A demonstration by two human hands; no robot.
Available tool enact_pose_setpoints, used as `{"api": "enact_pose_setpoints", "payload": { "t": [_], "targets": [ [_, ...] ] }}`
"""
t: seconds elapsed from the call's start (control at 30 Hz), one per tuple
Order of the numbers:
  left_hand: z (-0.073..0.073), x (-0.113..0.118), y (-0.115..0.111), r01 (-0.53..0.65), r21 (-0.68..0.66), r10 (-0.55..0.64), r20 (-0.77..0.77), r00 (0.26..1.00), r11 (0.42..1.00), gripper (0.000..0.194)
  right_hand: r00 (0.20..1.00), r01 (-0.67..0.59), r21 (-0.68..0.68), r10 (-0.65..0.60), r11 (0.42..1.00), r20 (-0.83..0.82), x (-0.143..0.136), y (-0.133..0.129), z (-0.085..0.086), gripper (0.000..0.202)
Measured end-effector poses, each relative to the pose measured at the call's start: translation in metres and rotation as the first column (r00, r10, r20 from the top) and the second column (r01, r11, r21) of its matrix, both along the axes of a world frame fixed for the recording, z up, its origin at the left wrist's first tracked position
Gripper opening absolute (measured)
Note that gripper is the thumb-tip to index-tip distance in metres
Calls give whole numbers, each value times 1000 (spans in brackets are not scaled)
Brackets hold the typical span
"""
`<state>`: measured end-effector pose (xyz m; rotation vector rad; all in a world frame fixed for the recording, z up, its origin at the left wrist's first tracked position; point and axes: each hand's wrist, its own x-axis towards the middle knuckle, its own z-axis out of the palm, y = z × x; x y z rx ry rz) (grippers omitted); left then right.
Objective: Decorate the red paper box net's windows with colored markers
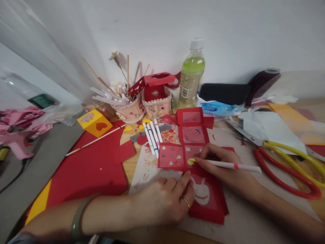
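Step in hand looks like colouring in: right grip (222,155) pinches a yellow-tipped marker (243,166), nib at a yellow-green dot (190,163) on the red paper box net (206,215). Net lies unfolded under both grips. Left grip (166,198) has fingers on the net, beside the white smiling figure (202,192); thumb hidden, can't tell pinching from pressing. Next move likely calls for light nib pressure, net kept from sliding. Edges: white-barrelled markers (152,138) beyond left grip, just beside the net; scissors (258,161) right of right grip, near the marker's rear end. Open room: pale sheet (238,213), nearer side of right grip; also red sheet (101,169), left of left grip.
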<state>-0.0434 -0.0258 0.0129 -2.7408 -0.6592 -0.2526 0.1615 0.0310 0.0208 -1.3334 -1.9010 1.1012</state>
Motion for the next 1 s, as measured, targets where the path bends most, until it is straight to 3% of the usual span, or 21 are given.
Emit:
{"api": "enact_pose_setpoints", "payload": {
  "t": [1.0],
  "targets": [
    [2, 0, 0, -4, -9, 4, 12, 1000, 1000, 27, 997, -60, -41, 58, 997, -43, -2, -1, 1, 20]
  ]
}}
